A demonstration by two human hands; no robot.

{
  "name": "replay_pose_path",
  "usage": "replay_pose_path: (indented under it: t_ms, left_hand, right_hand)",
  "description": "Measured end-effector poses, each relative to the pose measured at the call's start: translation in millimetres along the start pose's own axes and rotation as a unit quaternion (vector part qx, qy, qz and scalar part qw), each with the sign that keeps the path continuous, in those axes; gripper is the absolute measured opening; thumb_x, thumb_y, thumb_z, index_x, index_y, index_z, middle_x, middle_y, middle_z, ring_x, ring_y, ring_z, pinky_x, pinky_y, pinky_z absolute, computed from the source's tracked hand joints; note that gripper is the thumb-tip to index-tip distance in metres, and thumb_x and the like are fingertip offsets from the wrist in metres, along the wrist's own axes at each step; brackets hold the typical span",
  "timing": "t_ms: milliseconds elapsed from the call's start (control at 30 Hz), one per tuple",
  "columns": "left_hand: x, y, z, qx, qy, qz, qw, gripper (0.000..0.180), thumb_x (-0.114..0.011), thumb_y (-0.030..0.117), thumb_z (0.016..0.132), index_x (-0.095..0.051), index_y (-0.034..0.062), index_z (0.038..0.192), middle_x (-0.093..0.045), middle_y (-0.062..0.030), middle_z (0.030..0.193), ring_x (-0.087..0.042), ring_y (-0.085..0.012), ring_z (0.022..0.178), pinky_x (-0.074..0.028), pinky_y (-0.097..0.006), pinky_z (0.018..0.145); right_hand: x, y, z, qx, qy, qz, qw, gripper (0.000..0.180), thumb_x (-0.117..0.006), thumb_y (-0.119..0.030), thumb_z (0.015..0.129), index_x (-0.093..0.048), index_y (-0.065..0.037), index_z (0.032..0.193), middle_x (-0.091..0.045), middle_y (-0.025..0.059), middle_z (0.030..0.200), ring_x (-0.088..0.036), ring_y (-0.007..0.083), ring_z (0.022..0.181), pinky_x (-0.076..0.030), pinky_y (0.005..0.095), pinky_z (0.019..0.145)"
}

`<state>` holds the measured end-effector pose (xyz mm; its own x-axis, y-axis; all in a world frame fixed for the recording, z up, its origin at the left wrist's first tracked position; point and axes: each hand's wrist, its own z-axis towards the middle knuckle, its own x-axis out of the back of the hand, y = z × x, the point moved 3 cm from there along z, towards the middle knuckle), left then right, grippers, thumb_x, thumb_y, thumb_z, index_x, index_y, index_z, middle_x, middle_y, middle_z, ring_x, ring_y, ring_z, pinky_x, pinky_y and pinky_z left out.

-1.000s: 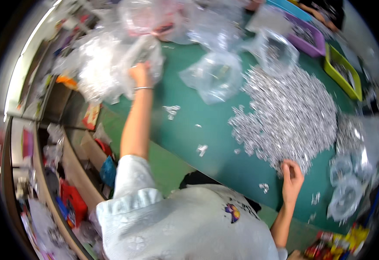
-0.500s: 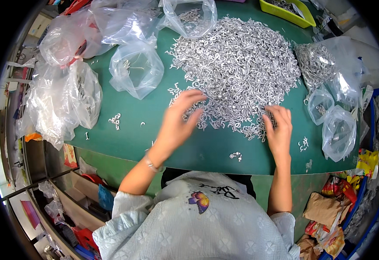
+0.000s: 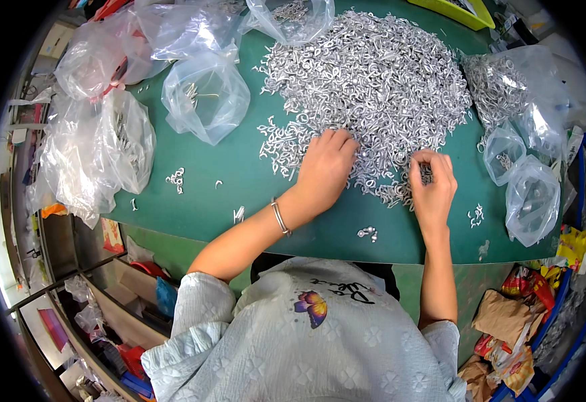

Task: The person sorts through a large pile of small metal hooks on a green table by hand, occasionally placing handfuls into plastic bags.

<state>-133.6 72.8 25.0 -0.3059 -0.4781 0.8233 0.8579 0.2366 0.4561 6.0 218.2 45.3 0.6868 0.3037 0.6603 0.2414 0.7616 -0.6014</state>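
Observation:
A wide heap of small silver metal hooks and rings covers the middle of the green table. My left hand rests on the heap's near left part, back upward, fingers curled and pressed together. Whatever lies under those fingertips is hidden. At the heap's near right edge, my right hand has its thumb and forefinger brought together in a pinch. Anything between them is too small to make out. A small cluster of metal pieces lies on the table between my forearms.
Clear plastic bags with metal pieces stand at the left and far side. Others, including an open bag, sit on the right. A yellow tray is at the far right. Loose pieces lie left; packages fill the lower right.
My left hand has moved right across the heap's near side, its fingers going from spread to curled. The right thumb and forefinger have drawn together. The view has shifted slightly.

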Motion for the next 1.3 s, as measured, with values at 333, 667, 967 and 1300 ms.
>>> replay_pose_path:
  t_ms: [333,667,967,1300]
  left_hand:
    - [0.6,11.8,10.6,-0.023,0.004,0.039,0.999,0.019,-0.071,0.009,0.076,-0.064,0.0068,0.094,-0.055,-0.0052,0.1,-0.052,-0.0239,0.094,-0.037,-0.038,0.077]
    - [14.1,23.9,-9.8,0.07,-0.004,-0.223,0.972,0.017,-0.069,-0.002,0.074,-0.06,0.0024,0.087,-0.062,-0.0105,0.092,-0.06,-0.031,0.09,-0.048,-0.039,0.08]
    - [-10.8,64.6,-70.4,-0.031,-0.102,-0.23,0.967,0.025,-0.062,-0.003,0.077,-0.063,0.0006,0.102,-0.059,-0.0122,0.103,-0.056,-0.0296,0.093,-0.045,-0.038,0.08]
    - [7.0,49.4,-43.8,0.022,-0.001,-0.215,0.976,0.021,-0.065,-0.001,0.081,-0.064,0.0032,0.101,-0.062,-0.0121,0.1,-0.06,-0.0316,0.091,-0.048,-0.04,0.081]
  right_hand:
    - [-15.6,-4.8,6.9,0.054,-0.06,-0.109,0.991,0.009,-0.071,-0.008,0.078,-0.063,-0.006,0.082,-0.062,0.0063,0.084,-0.054,0.0258,0.083,-0.037,0.0375,0.074]
    - [-3.7,-2.0,3.4,0.075,-0.028,-0.128,0.989,0.008,-0.069,-0.005,0.08,-0.067,-0.006,0.087,-0.064,0.004,0.087,-0.055,0.0235,0.083,-0.038,0.0365,0.076]
    - [-0.2,-6.7,0.3,0.061,-0.096,-0.133,0.985,0.014,-0.069,-0.007,0.08,-0.065,-0.005,0.094,-0.063,0.006,0.097,-0.055,0.0255,0.089,-0.038,0.037,0.078]
    - [1.7,-1.6,-4.6,0.057,-0.129,-0.122,0.983,0.018,-0.067,-0.004,0.08,-0.062,-0.005,0.096,-0.059,0.0085,0.094,-0.053,0.0276,0.09,-0.039,0.0384,0.077]
